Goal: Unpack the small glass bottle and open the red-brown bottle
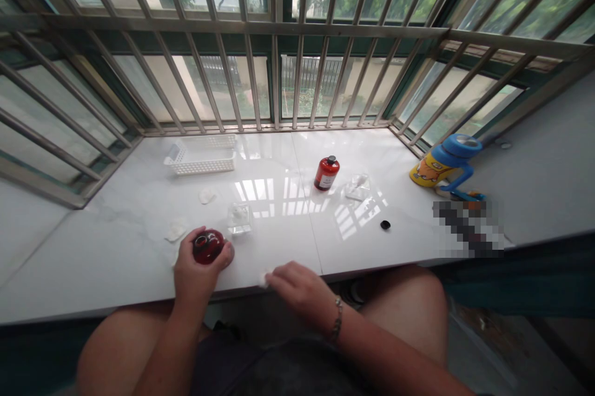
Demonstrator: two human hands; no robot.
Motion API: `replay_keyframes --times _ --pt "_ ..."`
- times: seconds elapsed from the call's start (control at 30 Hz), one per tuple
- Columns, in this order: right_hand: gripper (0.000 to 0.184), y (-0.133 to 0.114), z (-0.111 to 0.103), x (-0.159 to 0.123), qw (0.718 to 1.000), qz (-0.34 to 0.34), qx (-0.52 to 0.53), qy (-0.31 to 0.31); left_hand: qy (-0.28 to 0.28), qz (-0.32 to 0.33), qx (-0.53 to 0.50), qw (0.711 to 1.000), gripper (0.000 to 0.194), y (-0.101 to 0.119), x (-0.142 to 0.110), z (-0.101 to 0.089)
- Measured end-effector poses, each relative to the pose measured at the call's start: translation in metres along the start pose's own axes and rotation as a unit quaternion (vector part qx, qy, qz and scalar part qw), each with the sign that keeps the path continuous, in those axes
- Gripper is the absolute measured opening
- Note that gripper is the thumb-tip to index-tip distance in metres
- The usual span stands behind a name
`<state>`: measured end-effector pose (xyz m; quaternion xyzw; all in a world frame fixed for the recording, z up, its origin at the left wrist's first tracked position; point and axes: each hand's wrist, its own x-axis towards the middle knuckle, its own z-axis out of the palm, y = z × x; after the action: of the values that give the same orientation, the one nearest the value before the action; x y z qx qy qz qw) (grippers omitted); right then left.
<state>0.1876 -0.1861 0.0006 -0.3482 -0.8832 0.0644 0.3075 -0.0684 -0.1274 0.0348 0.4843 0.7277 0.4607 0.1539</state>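
My left hand (198, 266) is wrapped round a dark red bottle (211, 246) whose uncapped neck points up toward me. Near the counter's front edge, my right hand (297, 287) pinches a small white cotton pad (266, 278), partly hidden by the fingers and a little blurred. Just beyond the left hand stands a small clear plastic box (240, 220) with white stuff in it. White cotton pads (207, 196) lie flat on the counter to the left. A black cap (385, 225) rests by itself on the right.
A second red bottle (326, 174), with a black cap and white label, stands mid-counter beside a crumpled clear wrapper (357, 187). At the back left is a white basket (201, 167). A yellow-and-blue water bottle (441, 163) stands at right, near a blurred-out patch. Metal bars (274, 86) line the window.
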Motion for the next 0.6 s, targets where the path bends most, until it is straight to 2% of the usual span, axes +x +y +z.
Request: replay_keyframes --times 0.1,0.2,0.27,0.33,0.4,0.47,0.6 --pt "0.033 0.07 -0.054 -0.023 0.978 0.17 -0.033 0.116 0.001 -0.01 -0.006 1.0 0.075 0.003 -0.001 -0.001" --pt "0.027 0.146 -0.107 -0.056 0.92 0.304 -0.179 0.174 0.003 -0.014 -0.015 1.0 0.077 0.004 -0.002 -0.001" --pt "0.027 0.189 -0.136 -0.076 0.878 0.359 -0.252 0.193 0.002 -0.014 -0.017 1.0 0.076 0.005 -0.003 -0.001" --pt "0.028 0.22 -0.157 -0.09 0.855 0.387 -0.274 0.208 0.0 -0.012 -0.017 1.0 0.076 0.005 -0.003 -0.001" --pt "0.029 0.239 -0.17 -0.097 0.841 0.405 -0.285 0.22 0.0 -0.011 -0.017 1.0 0.076 0.004 -0.003 -0.001" --pt "0.031 0.244 -0.175 -0.099 0.832 0.414 -0.292 0.228 0.0 -0.009 -0.016 1.0 0.077 0.003 -0.003 -0.001" --pt "0.031 0.227 -0.157 -0.099 0.843 0.404 -0.28 0.22 -0.009 0.003 -0.02 1.0 0.077 0.001 -0.002 -0.003"
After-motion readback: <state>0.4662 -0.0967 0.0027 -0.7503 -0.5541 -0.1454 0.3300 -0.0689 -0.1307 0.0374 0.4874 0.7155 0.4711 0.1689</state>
